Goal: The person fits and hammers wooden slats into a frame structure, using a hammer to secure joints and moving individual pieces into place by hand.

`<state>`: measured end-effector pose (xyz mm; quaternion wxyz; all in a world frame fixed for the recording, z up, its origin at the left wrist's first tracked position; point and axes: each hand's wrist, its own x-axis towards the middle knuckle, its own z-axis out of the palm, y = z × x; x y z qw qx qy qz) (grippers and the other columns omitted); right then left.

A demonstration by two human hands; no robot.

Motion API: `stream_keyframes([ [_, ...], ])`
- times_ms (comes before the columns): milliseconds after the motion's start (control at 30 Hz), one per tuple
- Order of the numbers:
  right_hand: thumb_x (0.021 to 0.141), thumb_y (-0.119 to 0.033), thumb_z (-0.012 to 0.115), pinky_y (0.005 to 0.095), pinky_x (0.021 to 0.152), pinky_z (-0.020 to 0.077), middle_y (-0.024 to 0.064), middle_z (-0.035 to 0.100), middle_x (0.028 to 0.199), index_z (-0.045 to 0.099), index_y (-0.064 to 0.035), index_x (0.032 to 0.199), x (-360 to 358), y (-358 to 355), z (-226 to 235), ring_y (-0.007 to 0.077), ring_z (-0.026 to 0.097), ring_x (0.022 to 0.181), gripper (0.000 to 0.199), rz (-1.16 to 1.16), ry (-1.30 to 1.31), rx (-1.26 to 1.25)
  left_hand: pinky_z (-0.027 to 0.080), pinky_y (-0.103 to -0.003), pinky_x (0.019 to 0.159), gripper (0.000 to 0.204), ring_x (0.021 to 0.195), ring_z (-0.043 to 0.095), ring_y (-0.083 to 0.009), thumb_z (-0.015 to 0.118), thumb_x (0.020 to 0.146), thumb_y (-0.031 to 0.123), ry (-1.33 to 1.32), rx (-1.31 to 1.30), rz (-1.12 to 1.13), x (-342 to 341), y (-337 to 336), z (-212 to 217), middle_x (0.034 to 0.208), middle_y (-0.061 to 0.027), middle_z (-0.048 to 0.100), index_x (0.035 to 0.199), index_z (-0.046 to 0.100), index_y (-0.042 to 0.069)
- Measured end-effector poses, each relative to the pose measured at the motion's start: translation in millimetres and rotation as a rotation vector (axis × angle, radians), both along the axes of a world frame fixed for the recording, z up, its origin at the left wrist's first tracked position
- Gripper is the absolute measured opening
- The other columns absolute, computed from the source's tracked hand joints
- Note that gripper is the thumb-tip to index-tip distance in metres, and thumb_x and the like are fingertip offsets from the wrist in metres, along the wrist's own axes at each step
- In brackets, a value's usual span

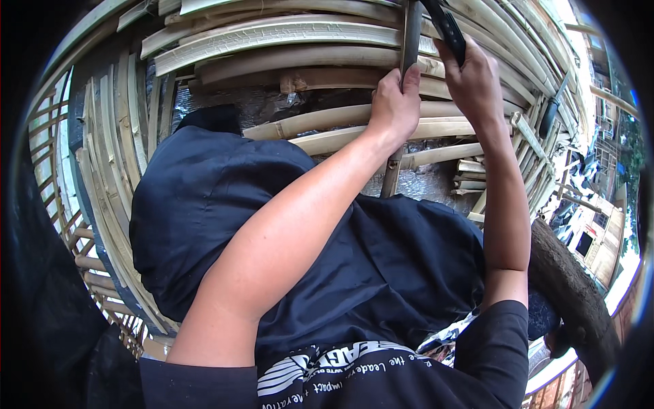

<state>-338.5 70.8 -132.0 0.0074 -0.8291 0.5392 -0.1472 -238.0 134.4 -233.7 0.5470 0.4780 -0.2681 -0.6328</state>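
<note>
My left hand is closed around a long, narrow dark strip that looks like bamboo. The strip runs from the top edge down past my wrist, its lower end near my lap. Right of it and slightly higher, my right hand is wrapped round the black handle of a tool. That handle slants up and left toward the strip's upper part. The tool's working end is beyond the top edge, so its kind cannot be told.
Split bamboo slats lie in layers ahead, with more at the left. A dark-handled tool rests on slats at the right. Silvery sheeting shows between slats. A thick log stands beside my right elbow.
</note>
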Motion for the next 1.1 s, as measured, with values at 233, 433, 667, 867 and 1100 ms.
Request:
stream_keyframes([
  [233,0.098,-0.031,0.07,0.0398,0.055,0.0464,0.014,0.058,0.061,0.067,-0.0005,0.096,16,-7,11,0.0244,0.059,0.052,0.031,0.033,-0.172,-0.166,0.04,-0.025,0.045,0.05,0.052,0.045,-0.0063,0.048,0.104,0.056,0.011,0.008,-0.029,-2,0,-4,0.065,0.0018,0.048,0.087,0.047,0.009],
  [433,0.099,-0.035,0.066,0.0377,0.054,0.0479,0.0156,0.059,0.058,0.065,-0.0015,0.089,17,6,22,0.031,0.063,0.053,0.035,0.01,-0.442,-0.07,0.04,-0.025,0.044,0.048,0.051,0.045,-0.0064,0.05,0.104,0.054,-0.013,0.053,-0.026,-1,4,-3,0.065,0.0018,0.047,0.087,0.047,0.009],
  [667,0.104,-0.034,0.061,0.0294,0.049,0.0427,0.0041,0.059,0.063,0.062,0.0004,0.085,4,7,2,0.0157,0.055,0.053,0.039,0.067,-0.625,-0.181,0.04,-0.026,0.044,0.052,0.05,0.046,-0.0069,0.049,0.103,0.057,-0.02,0.026,0.015,-4,11,-9,0.065,0.0014,0.049,0.085,0.047,0.008],
  [867,0.103,-0.038,0.061,0.0393,0.053,0.043,0.0139,0.056,0.06,0.061,0.0011,0.088,13,1,16,0.0235,0.052,0.051,0.042,0.041,-0.568,-0.045,0.042,-0.026,0.046,0.051,0.053,0.048,-0.0078,0.049,0.105,0.054,-0.094,0.026,0.041,0,8,-4,0.062,0.002,0.048,0.085,0.049,0.007],
  [1100,0.099,-0.029,0.066,0.0379,0.053,0.0464,0.0155,0.059,0.059,0.062,-0.0013,0.091,15,10,31,0.0303,0.063,0.054,0.029,-0.032,-0.282,-0.086,0.045,-0.028,0.049,0.051,0.055,0.054,-0.0089,0.053,0.104,0.051,-0.212,0.087,0.069,-1,8,1,0.064,-0.0009,0.056,0.083,0.053,0.005],
])
